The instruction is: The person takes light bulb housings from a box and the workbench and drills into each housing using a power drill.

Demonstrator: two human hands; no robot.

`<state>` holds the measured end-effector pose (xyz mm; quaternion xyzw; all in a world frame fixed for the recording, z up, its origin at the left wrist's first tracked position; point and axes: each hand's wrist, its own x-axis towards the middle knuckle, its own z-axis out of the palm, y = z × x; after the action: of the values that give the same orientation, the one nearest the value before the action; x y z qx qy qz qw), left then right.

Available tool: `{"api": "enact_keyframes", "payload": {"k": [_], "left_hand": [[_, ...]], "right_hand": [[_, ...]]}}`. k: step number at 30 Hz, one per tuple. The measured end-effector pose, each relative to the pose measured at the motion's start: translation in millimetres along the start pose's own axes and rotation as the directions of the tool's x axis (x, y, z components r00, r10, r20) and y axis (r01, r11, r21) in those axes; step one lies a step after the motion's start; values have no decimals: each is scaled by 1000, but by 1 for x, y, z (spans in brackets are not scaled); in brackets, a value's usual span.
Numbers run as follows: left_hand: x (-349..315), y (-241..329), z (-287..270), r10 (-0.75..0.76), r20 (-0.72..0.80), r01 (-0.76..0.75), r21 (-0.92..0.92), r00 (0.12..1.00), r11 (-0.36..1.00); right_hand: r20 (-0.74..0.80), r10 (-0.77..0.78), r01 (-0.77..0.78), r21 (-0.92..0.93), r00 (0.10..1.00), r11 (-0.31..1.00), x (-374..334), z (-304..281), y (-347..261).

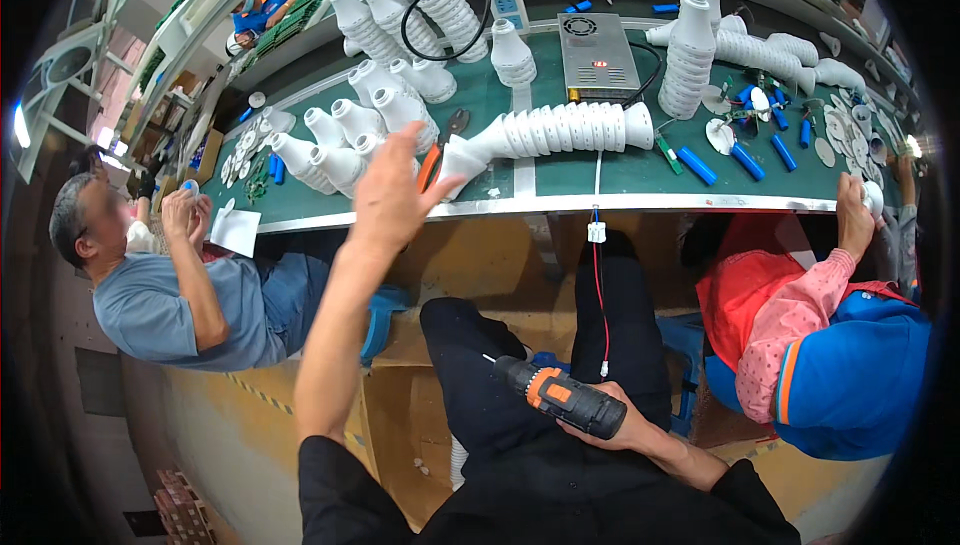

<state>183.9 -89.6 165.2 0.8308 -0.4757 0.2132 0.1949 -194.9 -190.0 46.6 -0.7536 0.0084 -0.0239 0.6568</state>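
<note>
My left hand (388, 200) is raised near the table's front edge with its fingers spread, and nothing shows in it. Just beyond it lies a row of nested white lamp housings (560, 132); whether the fingertips touch its left end I cannot tell. Pliers with orange handles (430, 167) lie beside that hand, partly hidden. More white housings (345, 125) stand in clusters to the left. Low over my lap, my right hand (632, 429) grips a black and orange cordless drill (562, 397), its bit pointing to the left.
A metal power supply (598, 57) sits on the green table (400, 207). Blue cylindrical cells (697, 167) and white discs lie to the right. A red wire (600, 290) with white connectors hangs off the front edge. Co-workers sit at left (190, 295) and right (800, 345).
</note>
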Motion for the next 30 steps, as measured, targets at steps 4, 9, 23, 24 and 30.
{"api": "enact_keyframes", "payload": {"k": [4, 9, 23, 24, 30], "left_hand": [[-9, 3, 61, -41, -111, 34, -63, 993, 997], [-9, 5, 71, 3, -72, -9, -81, 997, 997], [-27, 2, 18, -69, 206, 50, 92, 976, 994], [-32, 5, 14, -103, 216, 83, 100, 971, 992], [-89, 10, 8, -289, -26, 288, -53, 957, 956]], "right_hand": [[35, -3, 5, -45, 999, 999, -1, -1, -2], [26, -48, 51, -122, 999, 991, 0, -3, -19], [-32, -32, 30, -66, 999, 997, 2, 3, -14], [-31, -57, 54, -65, 998, 996, 2, 4, -14], [-75, -17, 14, -41, 997, 999, -2, 3, -17]]}}
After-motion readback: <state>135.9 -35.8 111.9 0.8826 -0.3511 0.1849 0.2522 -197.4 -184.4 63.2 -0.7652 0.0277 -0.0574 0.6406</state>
